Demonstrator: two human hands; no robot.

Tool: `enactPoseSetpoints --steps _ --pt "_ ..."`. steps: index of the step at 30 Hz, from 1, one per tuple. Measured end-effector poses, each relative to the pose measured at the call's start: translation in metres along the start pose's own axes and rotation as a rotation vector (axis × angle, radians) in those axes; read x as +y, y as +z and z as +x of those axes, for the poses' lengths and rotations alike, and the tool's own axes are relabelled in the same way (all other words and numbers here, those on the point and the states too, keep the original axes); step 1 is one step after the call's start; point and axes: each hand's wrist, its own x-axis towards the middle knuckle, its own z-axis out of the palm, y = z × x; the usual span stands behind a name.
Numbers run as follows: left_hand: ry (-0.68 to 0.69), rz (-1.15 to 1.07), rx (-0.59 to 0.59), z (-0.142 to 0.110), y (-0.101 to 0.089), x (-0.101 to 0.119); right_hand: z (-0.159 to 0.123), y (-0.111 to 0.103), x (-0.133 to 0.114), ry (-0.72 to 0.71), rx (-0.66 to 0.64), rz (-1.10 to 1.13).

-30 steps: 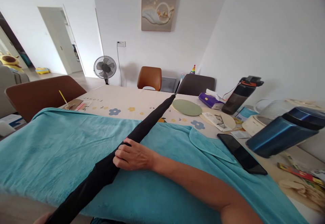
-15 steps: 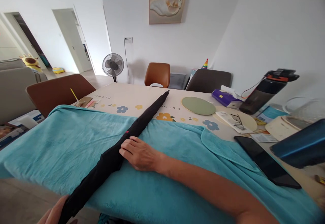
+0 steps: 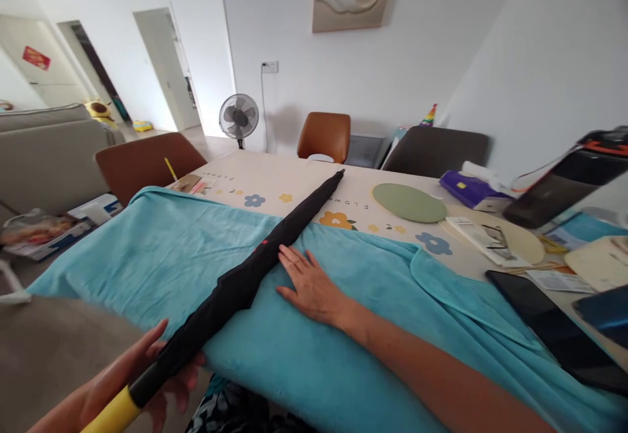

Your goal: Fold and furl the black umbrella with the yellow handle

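Spanning the scene, a pale flowered counter (image 3: 265, 171) carries a turquoise cloth (image 3: 275, 354) over its near part. A furled black umbrella (image 3: 245, 276) slants across both, tip far, handle end near left, past the cloth's edge. The right hand (image 3: 316, 292) lies flat, grip spread, fingertips at the umbrella's side — seemingly steadying it. The left hand (image 3: 130, 364) cradles the near end, fingers loosely apart, beside a yellow handle (image 3: 112, 413). A firm hold would call for curling the fingers round.

The umbrella (image 3: 235, 289) is black with a yellow grip (image 3: 112, 413), the blanket (image 3: 353, 276) plain turquoise.
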Motion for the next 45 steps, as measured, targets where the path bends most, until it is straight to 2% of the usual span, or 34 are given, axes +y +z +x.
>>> enactPoseSetpoints --steps 2,4,12,16,19,21,23,26,29,33,36,39,42,45 --pt "-0.114 -0.331 -0.174 0.002 0.002 0.010 0.001 0.000 -0.001 0.015 0.006 0.005" --pt "-0.163 -0.483 -0.260 0.002 0.002 0.014 0.002 0.001 -0.001 0.015 0.013 0.011" --pt "-0.176 -0.610 -0.341 -0.008 0.017 0.016 0.001 0.005 0.001 0.008 0.076 0.022" --pt "-0.209 -0.593 -0.356 -0.007 0.022 0.014 0.001 0.007 0.002 0.025 0.105 0.061" --pt "-0.220 -0.476 -0.208 -0.012 0.031 0.019 0.001 0.007 0.004 0.087 0.178 0.121" --pt "-0.167 -0.347 -0.097 -0.018 0.038 0.028 0.001 0.007 0.005 0.137 0.236 0.164" --pt "-0.098 -0.226 -0.045 -0.023 0.043 0.039 0.001 0.006 0.006 0.168 0.272 0.197" --pt "-0.057 -0.103 -0.012 -0.026 0.041 0.056 0.001 0.005 0.007 0.168 0.259 0.213" --pt "-0.022 0.059 0.079 -0.018 0.026 0.072 0.000 0.005 0.007 0.170 0.226 0.205" --pt "0.096 0.432 0.268 0.005 -0.012 0.092 -0.001 0.007 0.009 0.176 0.221 0.202" --pt "0.163 0.840 0.507 0.025 -0.039 0.100 -0.001 0.008 0.010 0.160 0.231 0.192" --pt "0.193 1.214 0.709 0.038 -0.051 0.099 -0.002 0.007 0.010 0.142 0.243 0.188" --pt "0.195 1.294 0.700 0.039 -0.048 0.093 -0.003 0.006 0.010 0.123 0.246 0.191" --pt "0.242 1.122 0.645 0.030 -0.046 0.087 -0.003 0.005 0.009 0.128 0.244 0.193"
